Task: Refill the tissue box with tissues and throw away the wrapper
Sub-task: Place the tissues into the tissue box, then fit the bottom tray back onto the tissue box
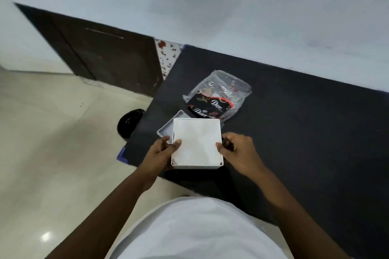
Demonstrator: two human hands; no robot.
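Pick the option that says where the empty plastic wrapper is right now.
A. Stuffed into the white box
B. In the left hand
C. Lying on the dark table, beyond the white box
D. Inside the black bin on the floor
C: the wrapper lies flat on the dark table just past the white box, which both hands hold; neither hand touches the wrapper.

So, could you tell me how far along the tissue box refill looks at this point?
Mostly done: the tissues already fill the open tissue box, and the wrapper lies flat and empty-looking on the table. In hand: the left hand and right hand grip the box's sides. Left: fit the lid lying beside it, then put the wrapper in the black-lined bin on the floor.
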